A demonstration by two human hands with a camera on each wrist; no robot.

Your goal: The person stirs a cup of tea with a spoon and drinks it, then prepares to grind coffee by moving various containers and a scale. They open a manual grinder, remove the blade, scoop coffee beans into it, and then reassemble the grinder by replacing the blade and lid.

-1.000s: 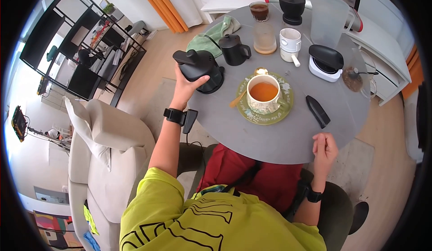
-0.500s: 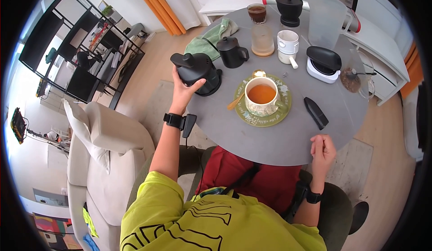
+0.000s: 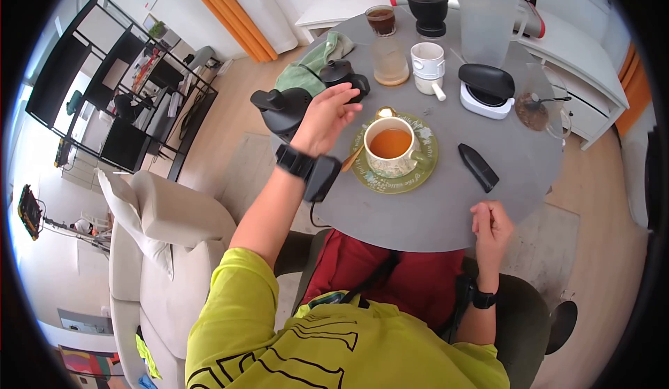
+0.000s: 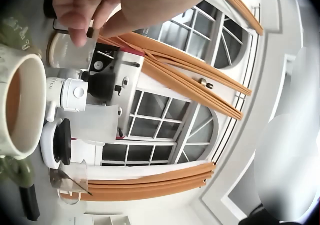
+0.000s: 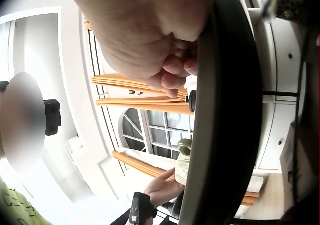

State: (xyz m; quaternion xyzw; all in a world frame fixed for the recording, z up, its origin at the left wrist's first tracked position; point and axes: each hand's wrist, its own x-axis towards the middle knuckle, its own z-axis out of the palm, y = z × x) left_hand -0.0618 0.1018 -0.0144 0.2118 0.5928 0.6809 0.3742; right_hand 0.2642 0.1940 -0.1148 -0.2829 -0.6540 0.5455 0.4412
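Note:
My left hand (image 3: 326, 120) reaches over the left side of the table, its fingers slightly bent and holding nothing. Its fingertips are right at the handle of a small black pitcher (image 3: 336, 70), overlapping it in the head view. Just left of the hand stands a black electric kettle (image 3: 282, 107), partly covered by it. To the right, a patterned cup (image 3: 391, 162) of orange-brown tea sits on a green saucer (image 3: 411, 182) with a golden spoon (image 3: 354, 157). At the table's front edge, my right hand (image 3: 492, 227) rests with loosely curled, empty fingers.
A black sheath-like object (image 3: 478, 168) lies near the right hand. Farther back are a green cloth (image 3: 306, 68), a glass jar (image 3: 390, 65), a white cup stack (image 3: 428, 68), a scale (image 3: 486, 101), a black-topped grinder (image 3: 426, 12) and a clear jug (image 3: 488, 23).
My left hand has let go of the kettle and moved right to the small black pitcher. The kettle stays at the table's left. The right hand has hardly moved.

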